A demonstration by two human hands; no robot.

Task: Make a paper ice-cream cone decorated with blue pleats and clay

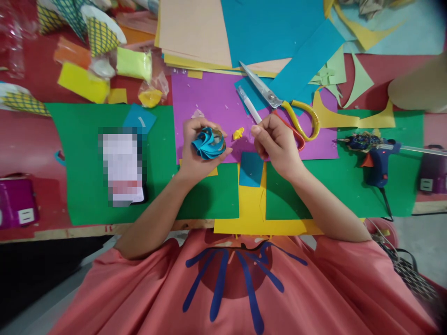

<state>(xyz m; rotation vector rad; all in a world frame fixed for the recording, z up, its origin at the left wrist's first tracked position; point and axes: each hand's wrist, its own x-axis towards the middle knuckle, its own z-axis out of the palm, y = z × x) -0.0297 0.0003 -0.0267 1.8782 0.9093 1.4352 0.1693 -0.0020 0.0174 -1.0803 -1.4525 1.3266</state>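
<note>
My left hand [195,149] is wrapped around a ball-like ornament of curled blue paper strips [208,143], holding it over the purple sheet [206,93]. Thumb and fingers of my right hand [275,144] are pinched together; anything between them is too small or hidden to make out. A white pen [252,106] lies just beyond those fingertips, its near end meeting my hand in the view. Between my hands sits a small yellow lump [238,134]. Scissors with yellow and red handles [271,97] lie behind my right hand, which partly covers the red handle.
A phone with a blurred screen [122,163] lies left on green paper [84,195]. At right is a blue glue gun [379,163] with a cord. Paper sheets [272,28] are stacked at the back. Yellow clay packets [84,83] lie back left; green paper scraps [359,79] back right.
</note>
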